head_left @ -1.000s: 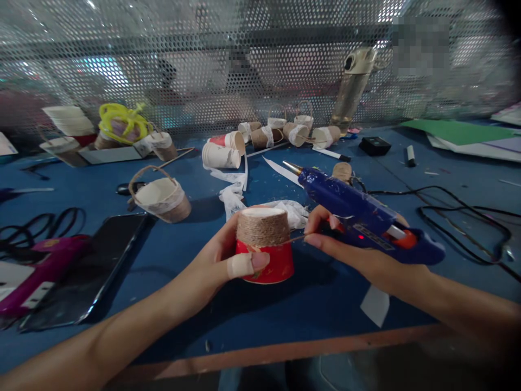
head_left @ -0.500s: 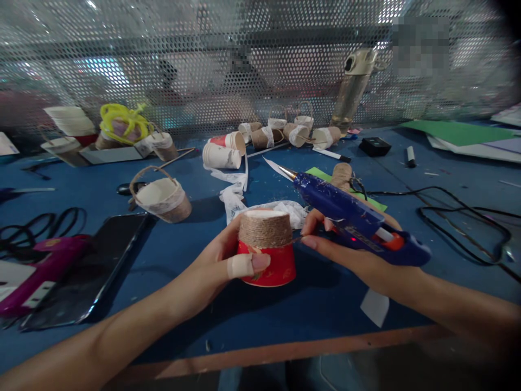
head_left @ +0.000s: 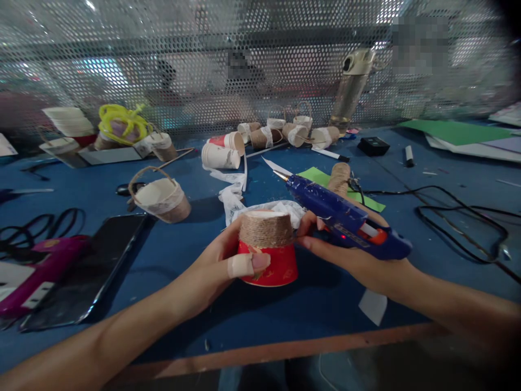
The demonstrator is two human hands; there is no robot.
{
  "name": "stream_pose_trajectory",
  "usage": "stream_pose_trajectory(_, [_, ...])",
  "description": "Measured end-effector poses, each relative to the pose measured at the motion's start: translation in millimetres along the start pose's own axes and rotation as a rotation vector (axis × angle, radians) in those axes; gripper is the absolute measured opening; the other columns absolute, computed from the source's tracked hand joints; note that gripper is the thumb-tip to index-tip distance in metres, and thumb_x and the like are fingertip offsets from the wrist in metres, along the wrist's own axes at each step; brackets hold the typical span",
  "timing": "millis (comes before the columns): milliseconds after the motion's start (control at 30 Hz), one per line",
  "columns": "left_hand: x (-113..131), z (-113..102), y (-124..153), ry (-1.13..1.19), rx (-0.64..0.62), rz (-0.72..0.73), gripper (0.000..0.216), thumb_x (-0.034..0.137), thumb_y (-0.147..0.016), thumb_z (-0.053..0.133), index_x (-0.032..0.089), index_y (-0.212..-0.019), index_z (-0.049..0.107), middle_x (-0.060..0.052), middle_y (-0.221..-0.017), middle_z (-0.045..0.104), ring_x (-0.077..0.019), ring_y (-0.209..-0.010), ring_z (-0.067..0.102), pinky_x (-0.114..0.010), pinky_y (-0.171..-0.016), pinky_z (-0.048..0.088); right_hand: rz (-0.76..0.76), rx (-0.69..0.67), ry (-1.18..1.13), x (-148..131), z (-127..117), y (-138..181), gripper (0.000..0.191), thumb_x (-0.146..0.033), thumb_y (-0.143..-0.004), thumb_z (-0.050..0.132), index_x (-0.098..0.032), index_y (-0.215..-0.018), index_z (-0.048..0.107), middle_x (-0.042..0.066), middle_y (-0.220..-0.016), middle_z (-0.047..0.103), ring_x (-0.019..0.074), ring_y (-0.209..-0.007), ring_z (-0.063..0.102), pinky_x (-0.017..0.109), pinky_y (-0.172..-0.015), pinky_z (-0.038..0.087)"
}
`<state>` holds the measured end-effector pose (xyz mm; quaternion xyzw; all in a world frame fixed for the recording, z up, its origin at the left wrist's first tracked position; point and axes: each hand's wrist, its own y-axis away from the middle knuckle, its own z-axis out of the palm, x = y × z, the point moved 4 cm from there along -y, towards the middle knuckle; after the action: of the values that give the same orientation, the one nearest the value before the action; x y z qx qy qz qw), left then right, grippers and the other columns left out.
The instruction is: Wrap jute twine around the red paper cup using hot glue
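An upturned red paper cup (head_left: 271, 266) stands on the blue table (head_left: 309, 304), its upper half wound with brown twine. My left hand (head_left: 222, 260) wraps round the cup from the left, a plaster on its thumb. My right hand (head_left: 350, 255) is closed on a blue glue gun (head_left: 337, 214) whose nozzle points up and to the left; its fingertips also pinch the loose end of twine against the cup's right side. A twine spool (head_left: 340, 179) stands just behind the gun.
A small twine basket (head_left: 163, 198), a phone (head_left: 87, 266) and a purple tool (head_left: 28, 271) lie to the left. Several wrapped cups (head_left: 264, 136), lace ribbon (head_left: 234, 193), a bottle (head_left: 352, 87) and black cables (head_left: 459, 209) lie behind and right. Mesh screen at back.
My right hand with the glue gun has slid left and closer to the cup, and a green sheet behind the gun has come into sight. The left hand and cup have stayed put.
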<state>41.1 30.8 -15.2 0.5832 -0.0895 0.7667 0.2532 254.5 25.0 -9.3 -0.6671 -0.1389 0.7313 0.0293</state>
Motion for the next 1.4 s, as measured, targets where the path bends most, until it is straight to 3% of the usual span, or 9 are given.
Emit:
stream_pose_trajectory(367, [0, -2, -1, -0.005, 0.024, -0.017, 0.049, 0.031, -0.074, 0.091, 0.027, -0.121, 0.077, -0.008, -0.134, 0.08, -0.0363, -0.127, 0.071, -0.041, -0.105, 0.057, -0.026, 0.004, 0.133, 0, -8, -3, 0.029, -0.019, -0.078, 0.092, -0.03, -0.088, 0.067, -0.003, -0.097, 0.079, 0.0202, -0.091, 0.078, 0.038, -0.087, 0.069])
stream_pose_trajectory(467, [4, -6, -1, 0.012, 0.087, 0.013, 0.045, 0.033, -0.074, 0.091, 0.026, -0.117, 0.079, -0.008, -0.126, 0.082, -0.0347, -0.119, 0.075, -0.037, -0.097, 0.06, -0.054, 0.127, 0.335, -21, -25, -7, 0.029, -0.032, -0.08, 0.093, -0.031, -0.102, 0.074, 0.001, -0.107, 0.078, 0.0233, -0.091, 0.076, 0.041, -0.086, 0.068])
stream_pose_trajectory(600, [8, -10, 1, 0.054, 0.158, 0.023, 0.047, 0.033, -0.073, 0.091, 0.026, -0.117, 0.079, -0.006, -0.115, 0.084, -0.0309, -0.109, 0.077, -0.033, -0.09, 0.061, -0.131, 0.263, 0.75, -50, -54, 2, 0.016, -0.04, -0.091, 0.081, -0.029, -0.096, 0.072, 0.003, -0.1, 0.074, 0.0252, -0.093, 0.074, 0.039, -0.088, 0.06])
stream_pose_trajectory(733, [11, -10, 2, 0.101, 0.159, 0.034, 0.042, 0.03, -0.074, 0.09, 0.027, -0.115, 0.081, -0.004, -0.11, 0.085, -0.027, -0.101, 0.078, -0.031, -0.086, 0.062, -0.191, 0.1, 1.058, -39, -62, 25, 0.025, -0.051, -0.094, 0.072, -0.029, -0.103, 0.065, 0.005, -0.088, 0.072, 0.0275, -0.073, 0.071, 0.039, -0.065, 0.055])
stream_pose_trajectory(800, [12, -10, 2, 0.114, 0.178, 0.049, 0.042, 0.029, -0.072, 0.091, 0.027, -0.114, 0.082, -0.003, -0.108, 0.085, -0.0276, -0.101, 0.077, -0.031, -0.084, 0.062, -0.256, 0.031, 1.132, -26, -61, 35, 0.024, -0.049, -0.097, 0.07, -0.028, -0.106, 0.063, 0.008, -0.098, 0.074, 0.0287, -0.08, 0.074, 0.04, -0.07, 0.058])
stream_pose_trajectory(900, [14, -11, 2, 0.137, 0.228, 0.086, 0.045, 0.03, -0.072, 0.09, 0.029, -0.117, 0.082, -0.003, -0.112, 0.084, -0.0306, -0.108, 0.076, -0.033, -0.086, 0.062, -0.309, -0.032, 1.216, -11, -61, 45, 0.031, -0.051, -0.096, 0.072, -0.026, -0.109, 0.06, 0.012, -0.109, 0.073, 0.0316, -0.093, 0.076, 0.041, -0.077, 0.059])
stream_pose_trajectory(1067, [15, -13, 1, 0.15, 0.267, 0.096, 0.048, 0.03, -0.07, 0.091, 0.027, -0.117, 0.082, -0.003, -0.111, 0.084, -0.0306, -0.108, 0.076, -0.033, -0.086, 0.062, -0.263, -0.067, 1.25, -5, -69, 48, 0.021, -0.037, -0.097, 0.067, -0.025, -0.109, 0.054, 0.015, -0.128, 0.066, 0.0318, -0.104, 0.075, 0.04, -0.077, 0.059])
stream_pose_trajectory(1267, [20, -20, 0, 0.263, 0.33, 0.176, 0.023, 0.021, -0.085, 0.081, 0.023, -0.108, 0.081, -0.002, -0.107, 0.084, -0.0236, -0.106, 0.076, -0.034, -0.092, 0.065, -0.224, 0.02, 1.195, -11, -77, 59, 0.028, -0.038, -0.094, 0.066, -0.029, -0.119, 0.058, 0.013, -0.121, 0.069, 0.0343, -0.1, 0.074, 0.046, -0.082, 0.06])
stream_pose_trajectory(1400, [20, -21, 0, 0.28, 0.321, 0.226, 0.04, 0.021, -0.084, 0.081, 0.023, -0.123, 0.076, -0.004, -0.11, 0.085, -0.0252, -0.104, 0.077, -0.037, -0.091, 0.066, -0.311, 0.039, 1.184, -9, -74, 61, 0.017, -0.035, -0.092, 0.071, -0.029, -0.104, 0.061, 0.013, -0.127, 0.069, 0.033, -0.107, 0.073, 0.044, -0.086, 0.059])
